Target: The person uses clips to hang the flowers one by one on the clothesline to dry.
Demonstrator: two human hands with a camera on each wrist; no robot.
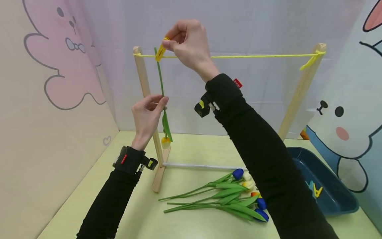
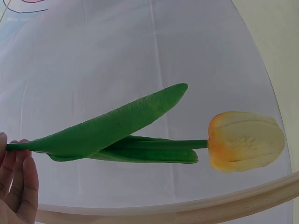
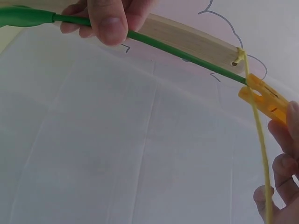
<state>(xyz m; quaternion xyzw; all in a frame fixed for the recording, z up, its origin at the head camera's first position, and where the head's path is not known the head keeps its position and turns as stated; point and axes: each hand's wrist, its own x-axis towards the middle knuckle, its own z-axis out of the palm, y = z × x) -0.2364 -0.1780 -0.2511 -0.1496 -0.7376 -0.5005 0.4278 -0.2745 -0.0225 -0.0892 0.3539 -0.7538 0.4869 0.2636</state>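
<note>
An artificial tulip [image 2: 247, 141] with a pale yellow bloom and green leaves hangs head down by the left wooden post. My left hand [image 1: 147, 116] pinches its stem [image 1: 160, 76] between thumb and fingers, just above the leaves. Higher up, my right hand [image 1: 192, 43] pinches a yellow clothespin [image 1: 160, 51] by its handle end. The clothespin's jaws are at the yellow string [image 1: 253, 56], where the stem's upper end crosses it. In the right wrist view, the clothespin [image 3: 271, 100] has one prong right against the stem tip and string.
The string runs between a left post [image 1: 142, 73] and a right post [image 1: 301, 89]. A white crossbar [image 1: 203, 165] lies low between them. Several tulips [image 1: 221, 196] with blue, white and other blooms lie on the table. A dark blue tray [image 1: 340, 199] at right holds clothespins [image 1: 317, 190].
</note>
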